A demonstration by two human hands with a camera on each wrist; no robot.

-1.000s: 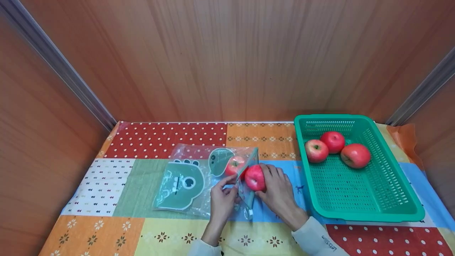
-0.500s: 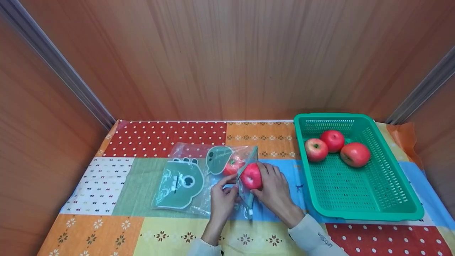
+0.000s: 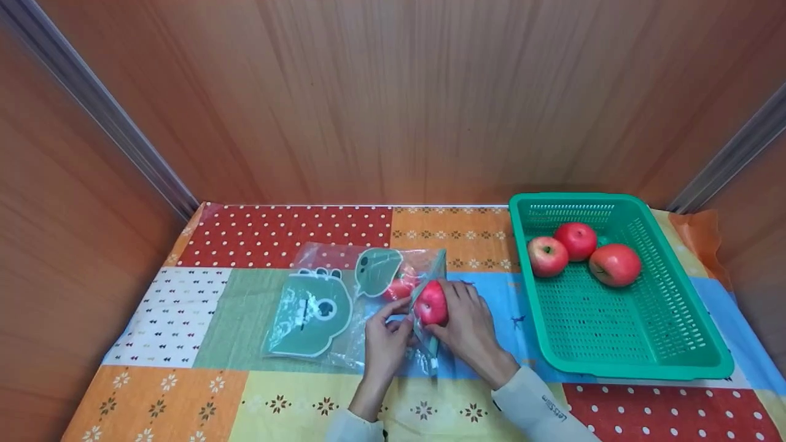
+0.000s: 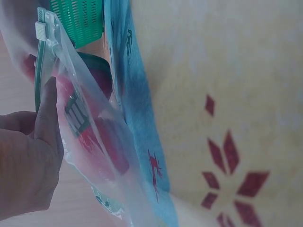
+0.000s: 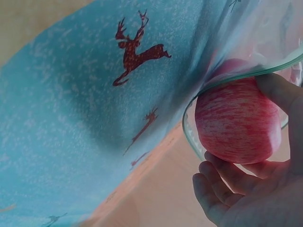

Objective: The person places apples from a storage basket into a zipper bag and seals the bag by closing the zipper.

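A clear zip bag (image 3: 359,334) with green cartoon prints lies flat, its mouth facing right. My left hand (image 3: 385,341) pinches the near side of that mouth between thumb and fingers. In my right hand (image 3: 471,319) is a red apple (image 3: 431,302), gripped from its right side at the opening. The right wrist view shows this apple (image 5: 239,120) partly past the green zip edge, thumb on one side and fingers on the other. Another apple (image 3: 399,287) rests inside the bag, partly covered by print. A white zip slider (image 4: 41,31) sits at the strip's end in the left wrist view.
To the right stands a green plastic basket (image 3: 635,372) holding three red apples (image 3: 615,265) toward its back. A patchwork tablecloth (image 3: 307,402) covers the table. Wood-grain panels (image 3: 393,104) enclose the back and sides.
My right hand has moved left, bringing its apple from outside the bag's mouth partly into it. The apple inside has shifted slightly left. My left hand keeps its hold on the edge.
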